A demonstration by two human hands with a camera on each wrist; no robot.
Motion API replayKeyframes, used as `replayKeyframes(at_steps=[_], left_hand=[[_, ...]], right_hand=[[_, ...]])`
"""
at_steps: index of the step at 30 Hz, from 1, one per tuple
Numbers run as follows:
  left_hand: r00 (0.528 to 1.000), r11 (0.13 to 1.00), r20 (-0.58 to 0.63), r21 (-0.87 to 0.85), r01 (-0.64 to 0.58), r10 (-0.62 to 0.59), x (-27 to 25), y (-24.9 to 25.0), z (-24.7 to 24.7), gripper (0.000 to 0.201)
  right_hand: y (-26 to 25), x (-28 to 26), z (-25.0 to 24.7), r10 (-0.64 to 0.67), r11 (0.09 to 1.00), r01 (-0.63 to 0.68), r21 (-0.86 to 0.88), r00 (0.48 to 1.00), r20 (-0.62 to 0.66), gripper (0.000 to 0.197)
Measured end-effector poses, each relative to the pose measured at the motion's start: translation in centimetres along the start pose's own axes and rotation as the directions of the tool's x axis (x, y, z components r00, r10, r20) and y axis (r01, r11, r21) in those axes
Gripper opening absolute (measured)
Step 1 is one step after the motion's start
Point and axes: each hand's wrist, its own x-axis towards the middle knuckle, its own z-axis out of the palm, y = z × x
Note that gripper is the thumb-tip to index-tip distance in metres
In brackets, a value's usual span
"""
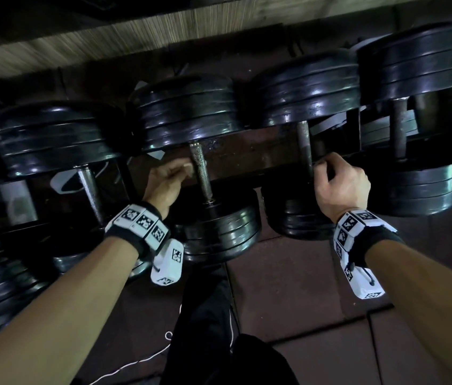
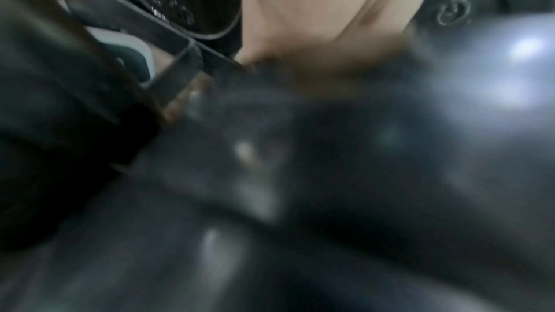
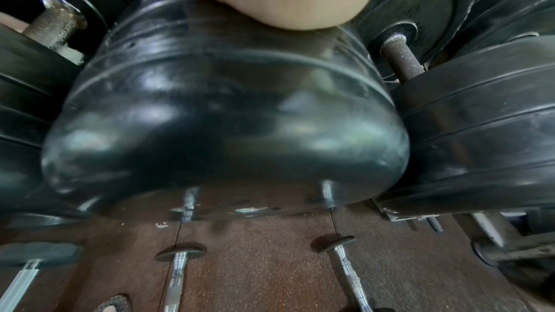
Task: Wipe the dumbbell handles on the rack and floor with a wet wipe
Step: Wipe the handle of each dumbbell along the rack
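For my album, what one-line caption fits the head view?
Both hands at a rack of black dumbbells: left hand beside one knurled handle, right hand curled at the next handle.

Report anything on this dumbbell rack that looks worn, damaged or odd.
The dumbbell handles look rusty and brown, clearest on the handle in the right wrist view. No wet wipe is visible in either hand; the left hand shows only blur.
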Motion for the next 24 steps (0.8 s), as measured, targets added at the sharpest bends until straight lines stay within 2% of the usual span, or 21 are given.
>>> replayKeyframes(at_steps=[3, 7, 11, 17, 24], left_hand=[[1.000, 1.000, -0.011, -0.006, 0.022, -0.023, 0.0, -0.5, 0.5, 0.017], [0.993, 0.999, 0.117, 0.040, 0.001, -0.005, -2.0, -1.8, -0.1, 0.020], [0.995, 0.999, 0.095, 0.038, 0.006, -0.009, -1.3, -0.4, 0.4, 0.012], [0.974, 0.990, 0.179, 0.073, 0.124, -0.135, -2.4, -1.9, -1.0, 0.017], [0.965, 0.979, 0.190, 0.124, 0.160, -0.182, -1.9, -1.7, -0.2, 0.018]], right_hand=[[0.1, 0.0, 0.0, 0.006, 1.000, -0.006, -0.003, 1.000, 0.000, 0.033], [0.2, -0.1, 0.1, 0.001, 1.000, -0.001, 0.001, 1.000, -0.007, 0.031], [0.0, -0.1, 0.0, 0.005, 1.000, -0.005, 0.000, 1.000, -0.002, 0.032], [-0.3, -0.3, -0.2, 0.017, 1.000, -0.017, -0.012, 1.000, 0.002, 0.029], [-0.2, -0.2, -0.2, 0.019, 1.000, -0.019, -0.022, 1.000, 0.006, 0.027]])
